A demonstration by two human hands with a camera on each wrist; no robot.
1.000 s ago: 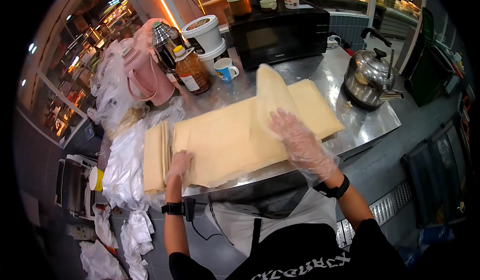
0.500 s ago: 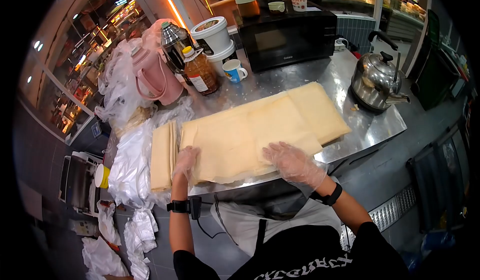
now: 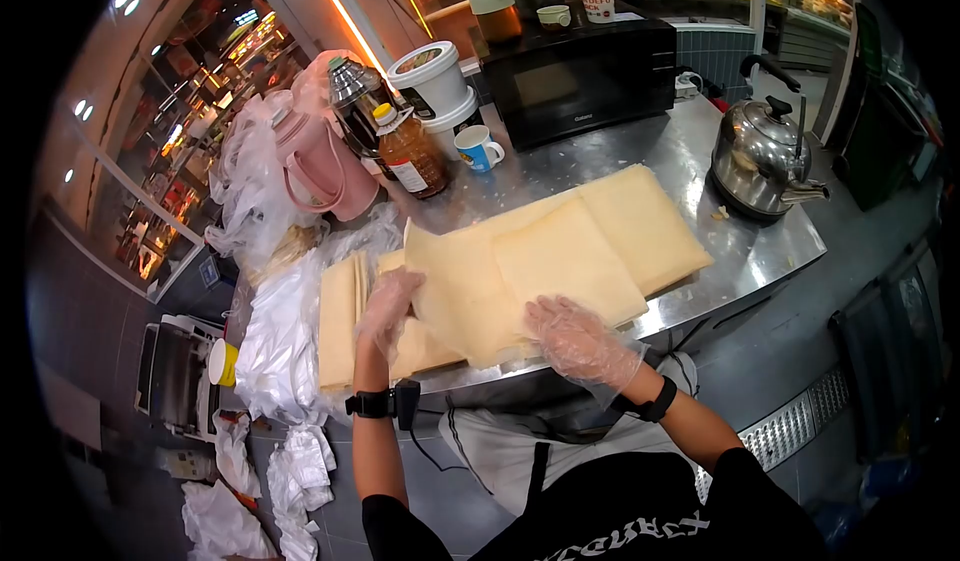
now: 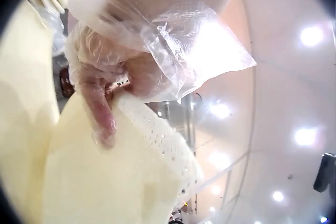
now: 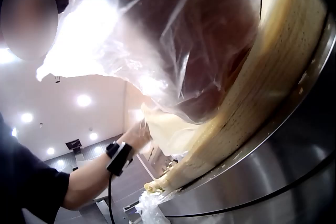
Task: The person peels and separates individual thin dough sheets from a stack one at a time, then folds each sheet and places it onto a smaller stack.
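A stack of thin pale-yellow sheets (image 3: 655, 226), much like tofu skin, lies along the front of the steel table. My left hand (image 3: 390, 306), in a clear plastic glove, pinches the left edge of the top sheet (image 3: 445, 286) and holds it up off the stack. In the left wrist view that sheet (image 4: 105, 182) hangs from the gloved fingers. My gloved right hand (image 3: 580, 346) rests on the stack's front edge, fingers fairly straight, beside a folded-over flap (image 3: 565, 256). Left of my left hand lies a folded bundle of sheets (image 3: 338, 321).
White plastic bags (image 3: 275, 341) lie at the table's left. Behind stand a pink jug (image 3: 325, 171), an amber bottle (image 3: 412, 156), white tubs (image 3: 430, 76), a blue mug (image 3: 478, 148) and a black microwave (image 3: 580, 86). A steel kettle (image 3: 762, 161) stands at the right.
My right hand laid the sheet's right part over toward the middle and stays near the front edge. My left hand has since raised the sheet's left edge and moved it rightward.
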